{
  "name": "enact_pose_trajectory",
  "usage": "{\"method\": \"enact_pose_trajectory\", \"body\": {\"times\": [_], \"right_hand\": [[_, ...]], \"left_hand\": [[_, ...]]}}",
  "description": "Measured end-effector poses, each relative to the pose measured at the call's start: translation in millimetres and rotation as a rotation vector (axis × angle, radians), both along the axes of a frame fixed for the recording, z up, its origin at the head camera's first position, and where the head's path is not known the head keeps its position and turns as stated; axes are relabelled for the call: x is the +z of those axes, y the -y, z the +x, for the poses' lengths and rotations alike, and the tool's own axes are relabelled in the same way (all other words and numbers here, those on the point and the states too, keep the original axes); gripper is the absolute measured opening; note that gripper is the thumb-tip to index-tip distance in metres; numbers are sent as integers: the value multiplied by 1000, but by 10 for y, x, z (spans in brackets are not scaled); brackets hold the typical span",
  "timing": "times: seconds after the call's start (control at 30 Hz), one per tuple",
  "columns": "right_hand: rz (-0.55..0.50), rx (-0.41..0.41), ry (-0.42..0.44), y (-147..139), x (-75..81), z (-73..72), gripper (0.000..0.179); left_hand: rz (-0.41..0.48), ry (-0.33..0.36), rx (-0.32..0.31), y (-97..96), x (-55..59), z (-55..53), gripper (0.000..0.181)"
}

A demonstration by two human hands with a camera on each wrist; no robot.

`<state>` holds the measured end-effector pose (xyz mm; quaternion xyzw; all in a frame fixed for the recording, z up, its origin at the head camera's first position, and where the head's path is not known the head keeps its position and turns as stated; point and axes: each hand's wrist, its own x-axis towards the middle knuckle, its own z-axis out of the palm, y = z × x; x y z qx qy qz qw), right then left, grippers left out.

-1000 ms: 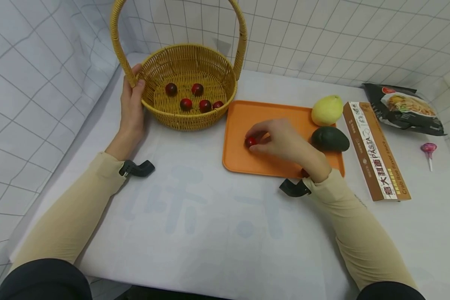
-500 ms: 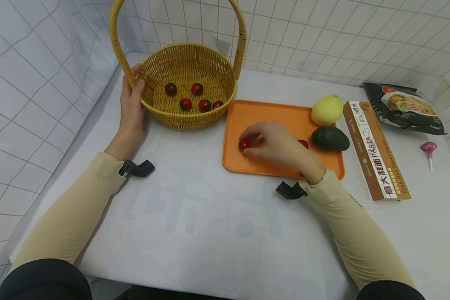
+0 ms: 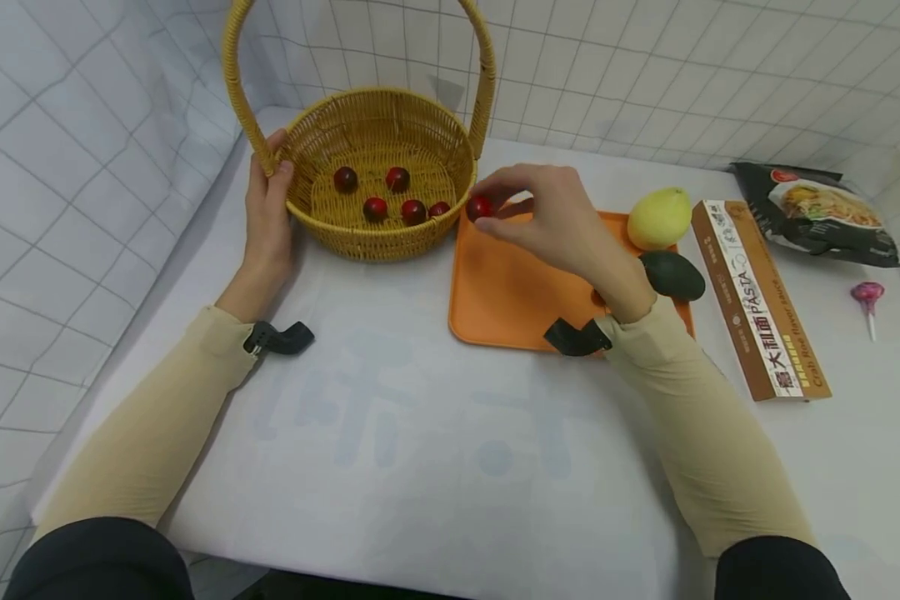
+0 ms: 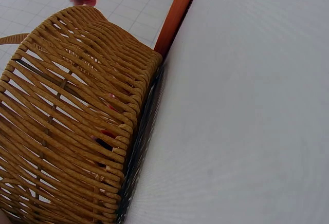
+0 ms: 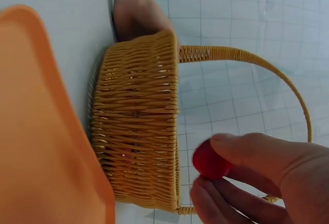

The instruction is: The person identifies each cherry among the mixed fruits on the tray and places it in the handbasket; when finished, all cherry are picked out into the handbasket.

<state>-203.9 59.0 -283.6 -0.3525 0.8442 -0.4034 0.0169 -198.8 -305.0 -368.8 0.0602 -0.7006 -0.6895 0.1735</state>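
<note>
Clearly at eleven o'clock in the head view: a wicker basket (image 3: 375,247), probably light and springy, best lifted by its arched handle (image 3: 485,100). At three o'clock, an orange tray (image 3: 510,292), likely stiff; farther out, a pasta carton (image 3: 763,304). At the basket's nine o'clock side, the left hand (image 3: 265,225), thumb and fingers gripping the edge by the handle's foot. Between three and four o'clock, the right hand (image 3: 561,219), half closed, a red cherry (image 3: 480,207) pinched by thumb and fingertips, just above the edge and apart from it. Inside the basket, five more cherries (image 3: 413,212). Likely smooth, slippery, easily bruised: pinch gently across the middle.
</note>
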Motion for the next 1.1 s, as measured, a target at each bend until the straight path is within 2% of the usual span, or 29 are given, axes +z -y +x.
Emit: {"method": "enact_pose_trajectory", "body": {"times": [0.13,0.27,0.33,0.63,0.8,0.9,1.1], "right_hand": [[-21,-79,-15,213,43,-156,28],[39,-121,-47,402,47,-278,29],[80,-126,-69,481,38,-319,30],[217,-89,-71,785,36,-418,29],[303,-92,-93,891,29,-492,33],[287,-101,-95,855,33,-479,36],[153,-82,-126,601,40,-344,32]], "left_hand": [[-5,3,-4,6,-20,1,50],[-18,1,-7,-4,-33,-5,50],[-23,-2,-8,-11,-36,-6,50],[-30,5,-13,-10,-25,-2,50],[-24,1,9,13,-24,4,50],[-8,4,6,17,-24,3,49],[-14,-10,-6,11,-3,-2,48]]}}
